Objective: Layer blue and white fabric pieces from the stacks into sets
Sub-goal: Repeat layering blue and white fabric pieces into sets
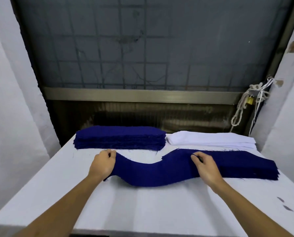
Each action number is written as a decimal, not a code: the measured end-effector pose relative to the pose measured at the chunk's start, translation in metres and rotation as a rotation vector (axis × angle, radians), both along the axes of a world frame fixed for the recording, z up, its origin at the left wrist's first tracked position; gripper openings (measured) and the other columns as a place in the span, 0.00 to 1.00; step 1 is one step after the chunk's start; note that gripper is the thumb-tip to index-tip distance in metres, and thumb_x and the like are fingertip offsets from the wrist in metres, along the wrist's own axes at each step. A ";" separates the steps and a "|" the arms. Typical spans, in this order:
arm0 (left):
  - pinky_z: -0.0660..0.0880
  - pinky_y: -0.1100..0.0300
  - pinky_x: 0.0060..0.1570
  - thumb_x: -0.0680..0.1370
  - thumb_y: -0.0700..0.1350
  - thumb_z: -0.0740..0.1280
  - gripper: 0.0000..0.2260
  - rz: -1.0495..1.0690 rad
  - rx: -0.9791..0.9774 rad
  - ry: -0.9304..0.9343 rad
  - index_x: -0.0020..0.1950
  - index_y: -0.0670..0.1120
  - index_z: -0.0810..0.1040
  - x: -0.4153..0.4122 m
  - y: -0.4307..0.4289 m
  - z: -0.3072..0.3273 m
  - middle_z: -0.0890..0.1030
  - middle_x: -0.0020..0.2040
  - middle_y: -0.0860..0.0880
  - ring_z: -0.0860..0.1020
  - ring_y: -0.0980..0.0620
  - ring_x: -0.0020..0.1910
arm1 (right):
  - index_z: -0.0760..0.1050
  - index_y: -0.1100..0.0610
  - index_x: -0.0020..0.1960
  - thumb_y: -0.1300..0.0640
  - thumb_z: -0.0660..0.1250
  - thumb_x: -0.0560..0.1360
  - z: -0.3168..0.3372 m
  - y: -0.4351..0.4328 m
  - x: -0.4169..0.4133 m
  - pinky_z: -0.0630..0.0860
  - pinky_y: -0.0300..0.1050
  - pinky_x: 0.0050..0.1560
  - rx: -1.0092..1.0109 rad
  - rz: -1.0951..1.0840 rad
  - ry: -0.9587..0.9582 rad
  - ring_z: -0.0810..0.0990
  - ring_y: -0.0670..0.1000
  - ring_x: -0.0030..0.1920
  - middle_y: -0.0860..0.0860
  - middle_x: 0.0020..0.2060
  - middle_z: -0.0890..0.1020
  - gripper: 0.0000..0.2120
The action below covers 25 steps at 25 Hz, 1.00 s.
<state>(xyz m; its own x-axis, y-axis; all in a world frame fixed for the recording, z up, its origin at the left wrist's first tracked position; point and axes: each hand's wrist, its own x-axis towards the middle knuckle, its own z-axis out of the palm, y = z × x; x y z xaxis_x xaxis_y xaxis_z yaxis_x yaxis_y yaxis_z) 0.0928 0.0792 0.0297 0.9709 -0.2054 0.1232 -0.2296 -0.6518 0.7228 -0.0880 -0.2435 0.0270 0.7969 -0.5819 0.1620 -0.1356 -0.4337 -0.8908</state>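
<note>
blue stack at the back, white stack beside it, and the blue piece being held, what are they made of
Blue stack: woven cloth, matte, probably a heavier weave; frayed threads show along its cut edges.
White stack: thin, smooth cloth, perhaps lining; its layers lie flat and crisp.
Blue piece: seemingly the same matte blue cloth, limp enough to ripple.
</note>
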 end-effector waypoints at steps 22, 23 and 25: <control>0.74 0.58 0.34 0.77 0.62 0.69 0.15 0.103 0.140 -0.182 0.38 0.54 0.73 -0.052 0.021 -0.078 0.78 0.39 0.58 0.76 0.58 0.40 | 0.79 0.54 0.50 0.64 0.67 0.76 -0.058 -0.007 -0.078 0.80 0.51 0.44 -0.399 -0.354 0.258 0.79 0.53 0.45 0.49 0.45 0.81 0.06; 0.74 0.58 0.35 0.77 0.62 0.69 0.15 0.106 0.131 -0.184 0.39 0.54 0.73 -0.051 0.021 -0.078 0.78 0.40 0.58 0.76 0.58 0.41 | 0.79 0.55 0.50 0.64 0.67 0.76 -0.058 -0.006 -0.077 0.80 0.51 0.46 -0.408 -0.359 0.260 0.79 0.53 0.47 0.50 0.47 0.81 0.06; 0.74 0.58 0.34 0.77 0.62 0.69 0.14 0.115 0.124 -0.182 0.40 0.54 0.73 -0.051 0.021 -0.078 0.78 0.41 0.58 0.76 0.57 0.42 | 0.80 0.55 0.50 0.64 0.67 0.77 -0.057 -0.007 -0.078 0.80 0.51 0.47 -0.417 -0.381 0.263 0.78 0.53 0.49 0.51 0.49 0.80 0.07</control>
<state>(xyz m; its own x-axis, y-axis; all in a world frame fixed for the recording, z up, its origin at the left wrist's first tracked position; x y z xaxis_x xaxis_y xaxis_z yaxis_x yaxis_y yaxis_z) 0.0417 0.0998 -0.0482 0.9529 -0.1191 0.2788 -0.2677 -0.7623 0.5893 -0.1655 -0.2504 -0.0297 0.5902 -0.7631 0.2634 -0.5412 -0.6161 -0.5722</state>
